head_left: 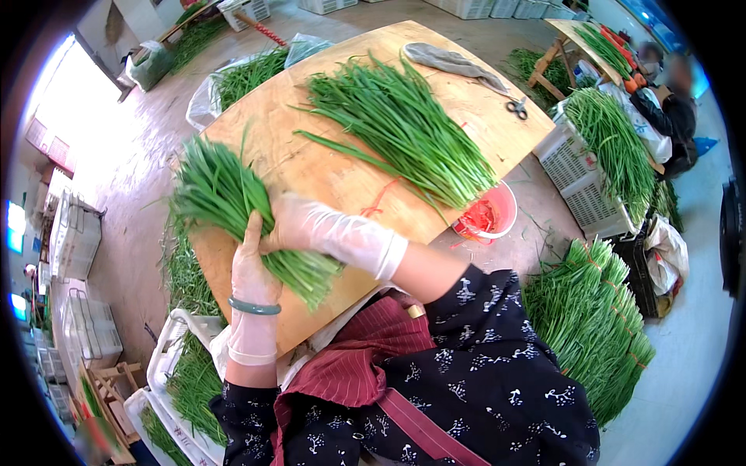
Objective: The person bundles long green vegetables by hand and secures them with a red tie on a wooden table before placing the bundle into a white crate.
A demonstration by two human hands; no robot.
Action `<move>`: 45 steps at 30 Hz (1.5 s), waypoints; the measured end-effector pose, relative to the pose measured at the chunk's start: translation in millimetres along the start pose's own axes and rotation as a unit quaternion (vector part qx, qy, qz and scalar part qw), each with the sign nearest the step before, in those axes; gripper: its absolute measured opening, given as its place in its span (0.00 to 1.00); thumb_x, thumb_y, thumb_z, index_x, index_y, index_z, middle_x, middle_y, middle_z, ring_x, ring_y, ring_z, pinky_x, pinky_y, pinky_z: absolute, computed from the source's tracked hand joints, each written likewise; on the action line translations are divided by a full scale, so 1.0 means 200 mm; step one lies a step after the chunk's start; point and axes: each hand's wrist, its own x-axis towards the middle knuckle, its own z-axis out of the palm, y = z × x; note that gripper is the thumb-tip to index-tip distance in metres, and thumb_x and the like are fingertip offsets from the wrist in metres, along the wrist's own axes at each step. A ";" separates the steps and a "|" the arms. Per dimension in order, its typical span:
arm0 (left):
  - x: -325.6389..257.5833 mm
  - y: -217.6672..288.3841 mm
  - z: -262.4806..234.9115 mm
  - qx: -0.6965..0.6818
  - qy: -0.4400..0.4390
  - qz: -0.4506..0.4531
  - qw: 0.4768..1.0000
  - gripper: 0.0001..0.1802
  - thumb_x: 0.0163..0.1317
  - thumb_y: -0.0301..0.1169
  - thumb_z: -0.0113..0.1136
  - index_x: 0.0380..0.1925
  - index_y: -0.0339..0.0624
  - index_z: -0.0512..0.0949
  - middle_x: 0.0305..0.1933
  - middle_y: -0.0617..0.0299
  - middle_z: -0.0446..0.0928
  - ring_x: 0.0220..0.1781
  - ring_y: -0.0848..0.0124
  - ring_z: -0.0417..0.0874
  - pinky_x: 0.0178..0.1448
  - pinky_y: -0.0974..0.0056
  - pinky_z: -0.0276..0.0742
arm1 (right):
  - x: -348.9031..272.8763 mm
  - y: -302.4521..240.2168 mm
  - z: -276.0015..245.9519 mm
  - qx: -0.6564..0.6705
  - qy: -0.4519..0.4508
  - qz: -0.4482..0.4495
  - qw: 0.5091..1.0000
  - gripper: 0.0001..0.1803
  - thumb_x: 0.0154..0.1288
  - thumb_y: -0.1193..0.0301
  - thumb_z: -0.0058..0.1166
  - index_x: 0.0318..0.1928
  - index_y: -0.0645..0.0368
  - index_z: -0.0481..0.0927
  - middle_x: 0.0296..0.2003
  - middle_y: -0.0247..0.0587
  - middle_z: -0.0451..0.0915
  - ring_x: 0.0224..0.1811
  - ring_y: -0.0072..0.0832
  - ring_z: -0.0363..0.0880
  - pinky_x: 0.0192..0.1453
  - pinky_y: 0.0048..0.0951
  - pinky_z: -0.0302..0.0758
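Note:
A bunch of garlic chives [214,190] is gripped between my two gloved hands over the left side of a wooden table [268,124]. My left hand [252,268] closes on its near side, thumb pointing up along the leaves. From the right, my right hand [294,225] wraps round the bunch's middle, its fingers partly blurred. The leafy end points to the far left, the pale cut ends toward me. A larger heap of chives [396,124] lies apart on the table. Near its pale ends are thin red ties [379,198].
Scissors [517,109] and a grey cloth sleeve or glove [454,62] lie at the far right of the table. A pink bucket [509,208] of red strips stands below. Chive-filled crates [579,175] and tied bundles [583,326] flank the right; a person [676,124] sits beyond.

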 end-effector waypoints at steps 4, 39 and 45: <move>0.03 -0.03 0.45 -0.036 -0.122 0.015 0.992 0.22 0.60 0.33 0.53 0.53 0.36 0.66 0.51 0.55 0.71 0.50 0.64 0.74 0.53 0.56 0.73 | -0.15 0.07 -0.38 -0.015 0.127 -0.062 0.990 0.44 0.42 0.61 0.63 0.57 0.70 0.58 0.39 0.58 0.77 0.42 0.45 0.77 0.48 0.34 0.72; 0.51 -0.26 0.90 0.583 -0.208 -0.070 0.782 0.26 0.61 0.47 0.49 0.47 0.34 0.71 0.43 0.51 0.76 0.42 0.70 0.78 0.43 0.69 0.74 | -0.36 0.71 -0.81 -0.191 0.086 0.339 0.917 0.66 0.38 0.42 0.63 0.67 0.56 0.34 0.66 0.56 0.43 0.68 0.50 0.42 0.65 0.56 0.48; 0.33 -0.51 0.76 0.436 -0.347 0.081 0.826 0.21 0.60 0.25 0.52 0.55 0.38 0.66 0.42 0.64 0.73 0.40 0.80 0.72 0.46 0.75 0.70 | -0.46 0.75 -0.93 -0.191 0.085 0.229 0.951 0.62 0.42 0.38 0.57 0.66 0.62 0.39 0.65 0.57 0.46 0.67 0.47 0.47 0.67 0.39 0.54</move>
